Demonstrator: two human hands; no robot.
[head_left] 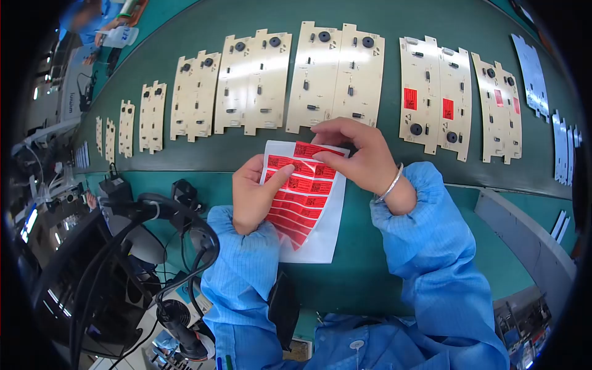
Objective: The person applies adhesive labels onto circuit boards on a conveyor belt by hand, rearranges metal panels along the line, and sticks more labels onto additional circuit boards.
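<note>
Right hand (361, 154) pinching a red label (317, 152)

Left hand (258, 192) beside it grips the label sheet (296, 209); circuit boards (336, 77) beyond.

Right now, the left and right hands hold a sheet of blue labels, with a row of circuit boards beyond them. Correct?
Not quite: the head view shows red labels. The left hand and right hand do hold the sheet, with circuit boards beyond.
</note>
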